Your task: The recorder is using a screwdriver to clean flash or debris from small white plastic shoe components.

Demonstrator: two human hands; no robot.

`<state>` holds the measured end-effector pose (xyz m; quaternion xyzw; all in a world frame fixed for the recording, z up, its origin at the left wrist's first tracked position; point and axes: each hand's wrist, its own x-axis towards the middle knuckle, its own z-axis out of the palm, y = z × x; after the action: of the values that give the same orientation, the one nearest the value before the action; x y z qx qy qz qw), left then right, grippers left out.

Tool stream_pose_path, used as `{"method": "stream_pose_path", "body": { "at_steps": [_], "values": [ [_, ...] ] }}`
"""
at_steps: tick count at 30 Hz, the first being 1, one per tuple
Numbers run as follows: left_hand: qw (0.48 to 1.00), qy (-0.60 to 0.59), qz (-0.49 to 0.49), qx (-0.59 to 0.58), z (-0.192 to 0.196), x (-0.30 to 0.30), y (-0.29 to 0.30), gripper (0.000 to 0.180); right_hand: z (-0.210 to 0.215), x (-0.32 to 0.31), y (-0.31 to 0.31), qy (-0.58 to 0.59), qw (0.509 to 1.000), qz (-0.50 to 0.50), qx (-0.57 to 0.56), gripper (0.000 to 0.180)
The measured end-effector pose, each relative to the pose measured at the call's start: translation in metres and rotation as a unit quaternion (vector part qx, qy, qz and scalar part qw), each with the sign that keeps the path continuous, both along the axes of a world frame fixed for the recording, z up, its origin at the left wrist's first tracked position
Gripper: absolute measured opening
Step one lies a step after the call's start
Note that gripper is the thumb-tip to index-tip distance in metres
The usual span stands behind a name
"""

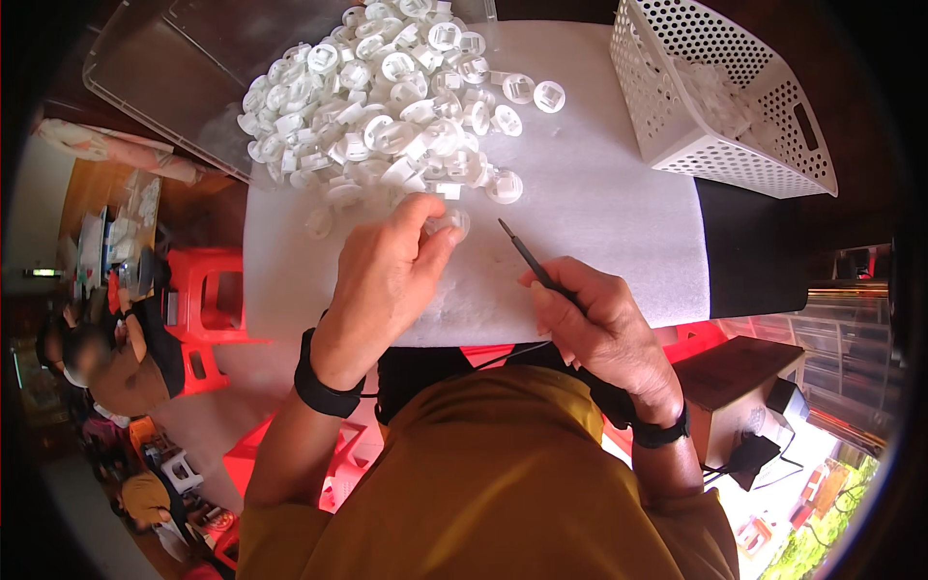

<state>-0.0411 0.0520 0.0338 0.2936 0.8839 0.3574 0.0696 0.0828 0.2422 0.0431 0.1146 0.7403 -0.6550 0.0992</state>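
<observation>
My left hand (385, 271) is closed, with thumb and fingertips pinching a small round translucent white plastic part (452, 224) at the near side of a pile. Its fingers partly cover that part. My right hand (611, 319) grips a slim black tool with a pointed tip (525, 251), much like a thin screwdriver or tweezers; I cannot tell which. The tip points up and left, a little apart from the part in my left hand. Many similar round white plastic parts (372, 116) lie heaped beyond my left hand, on a white foam sheet (599, 213).
At the far right stands a white perforated basket (667, 135) with clear-white pieces inside. A clear plastic tray (184, 87) lies at the far left, against the heap. Red stools (208, 300) stand left of the table; a brown box (730, 387) is at the right. Other people sit farther left.
</observation>
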Motion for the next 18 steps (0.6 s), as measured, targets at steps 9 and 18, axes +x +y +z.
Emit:
{"method": "stream_pose_path", "body": {
  "at_steps": [9,18],
  "values": [
    [0.902,-0.368,0.047,0.219,0.026,0.006,0.002,0.025,0.005,-0.007,-0.001,0.009,1.000,0.000,0.006,0.018],
    [0.818,-0.482,-0.021,0.312,0.029,0.013,0.006,0.031,0.009,-0.026,-0.014,0.096,0.993,-0.026,-0.062,0.015]
  ]
}}
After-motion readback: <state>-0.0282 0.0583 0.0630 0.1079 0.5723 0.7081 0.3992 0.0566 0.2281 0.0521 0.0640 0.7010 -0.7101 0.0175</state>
